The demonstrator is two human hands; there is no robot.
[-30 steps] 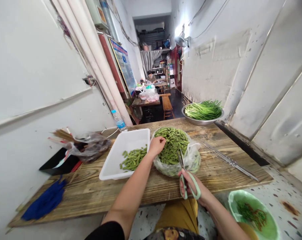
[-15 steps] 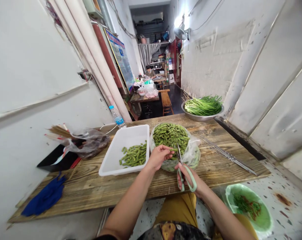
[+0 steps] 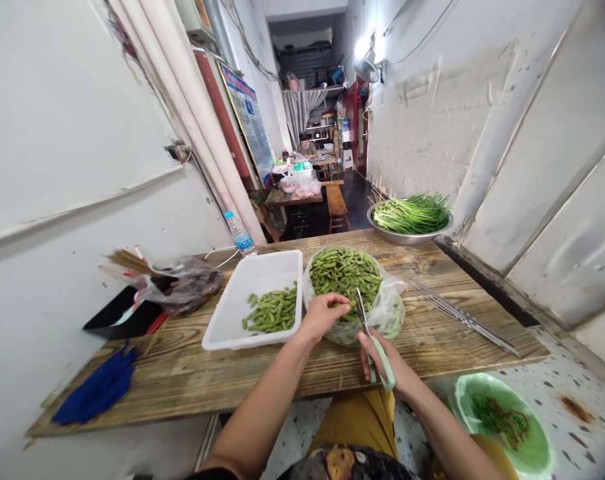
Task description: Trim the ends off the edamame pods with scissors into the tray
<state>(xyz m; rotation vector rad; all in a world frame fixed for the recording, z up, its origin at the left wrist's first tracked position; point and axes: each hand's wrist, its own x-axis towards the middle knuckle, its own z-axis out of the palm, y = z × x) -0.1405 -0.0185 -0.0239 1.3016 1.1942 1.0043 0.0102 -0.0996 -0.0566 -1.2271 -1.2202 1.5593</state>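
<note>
My left hand (image 3: pixel 326 316) is pinched at the near left side of a clear plastic bag (image 3: pixel 393 300) heaped with edamame pods (image 3: pixel 346 270). A pod's tip shows only faintly at its fingertips. Green-handled scissors (image 3: pixel 382 363) are in my right hand (image 3: pixel 382 357), thumb and fingers around the handles. Their blades point up and away over the heap, close to my left fingertips, and look nearly closed. Left of the bag stands a white plastic tray (image 3: pixel 247 273), with more edamame pods (image 3: pixel 272 311) gathered in its near right part.
Metal skewers (image 3: pixel 465 317) lie at the right of the wooden table (image 3: pixel 182 380). Behind stands a steel bowl of green stalks (image 3: pixel 412 215). To the left are a water bottle (image 3: pixel 241 237), bagged sticks (image 3: pixel 182 283) and a blue cloth (image 3: pixel 97 387). A green-lined bin (image 3: pixel 537 427) stands low right.
The scissors have drawn slightly away from my left fingertips and their blades have closed more. The pod at those fingertips shows less. The whole view has shifted slightly.
</note>
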